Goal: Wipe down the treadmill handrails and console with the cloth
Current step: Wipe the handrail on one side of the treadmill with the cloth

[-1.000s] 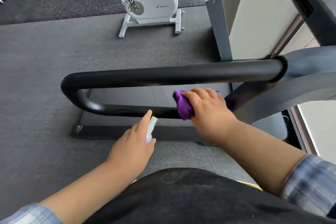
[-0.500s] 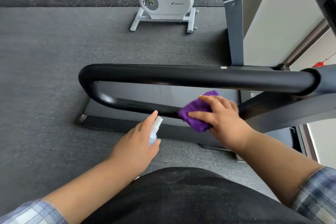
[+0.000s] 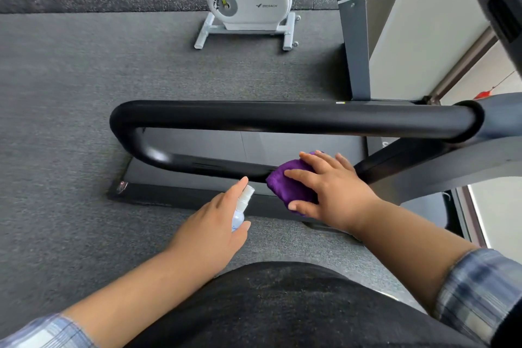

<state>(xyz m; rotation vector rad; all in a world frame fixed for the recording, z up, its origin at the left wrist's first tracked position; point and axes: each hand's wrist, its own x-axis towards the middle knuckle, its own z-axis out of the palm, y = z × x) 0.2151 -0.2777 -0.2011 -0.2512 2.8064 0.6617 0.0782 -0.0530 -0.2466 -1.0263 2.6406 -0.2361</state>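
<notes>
The right hand [image 3: 336, 192] spreads its fingers over a bunched, plush purple cloth [image 3: 288, 185], pressing it onto the lower bar of the smooth black looped handrail [image 3: 282, 118]. Just left of it, the left hand [image 3: 214, 226] grips a small, seemingly translucent spray bottle [image 3: 243, 203], forefinger extended alongside its nozzle.

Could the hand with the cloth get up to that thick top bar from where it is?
Probably yes. The right hand presses the purple cloth on the lower bar, and the top bar runs just above it with only open space between. The left hand, holding the spray bottle, is off to the side.
</notes>
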